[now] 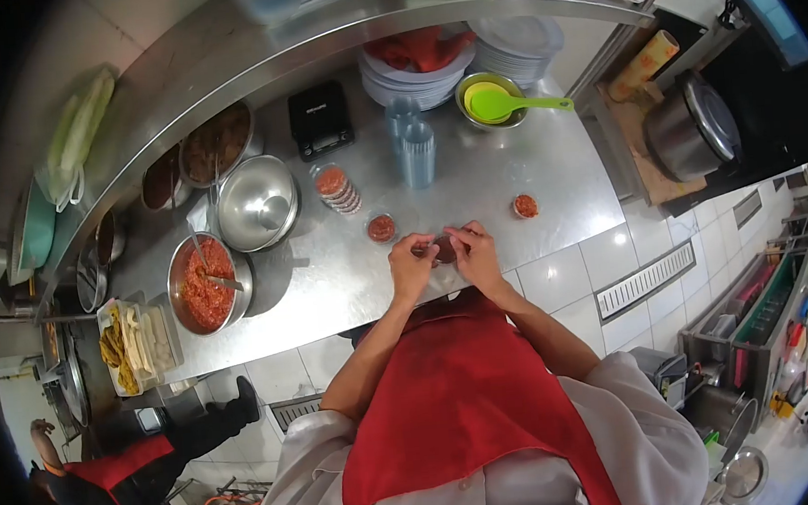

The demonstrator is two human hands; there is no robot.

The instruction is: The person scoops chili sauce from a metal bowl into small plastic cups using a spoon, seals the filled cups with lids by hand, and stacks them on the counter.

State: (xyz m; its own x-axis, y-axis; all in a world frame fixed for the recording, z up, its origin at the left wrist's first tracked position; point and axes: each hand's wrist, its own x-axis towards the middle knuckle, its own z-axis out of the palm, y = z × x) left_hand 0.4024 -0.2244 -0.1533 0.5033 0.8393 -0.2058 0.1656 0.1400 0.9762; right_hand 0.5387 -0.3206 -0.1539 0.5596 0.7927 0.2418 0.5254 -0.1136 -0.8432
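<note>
My left hand (412,265) and my right hand (475,254) meet at the counter's front edge, fingers pinched on opposite sides of a small cup (445,249) with dark red contents. Just beyond my left hand is an open cup of red sauce (381,229). Another small cup of red filling (525,207) stands to the right. A stack of filled cups (334,188) lies behind on the left, near tall stacked clear cups (418,154). At the left, a steel bowl (207,285) holds chopped red salsa with utensils in it.
On the steel counter (331,291) are an empty steel bowl (258,203), a black scale (320,118), stacked plates (516,46) and a bowl with a green spoon (497,103). Another person (126,464) is at the lower left. A shelf (310,27) overhangs the back.
</note>
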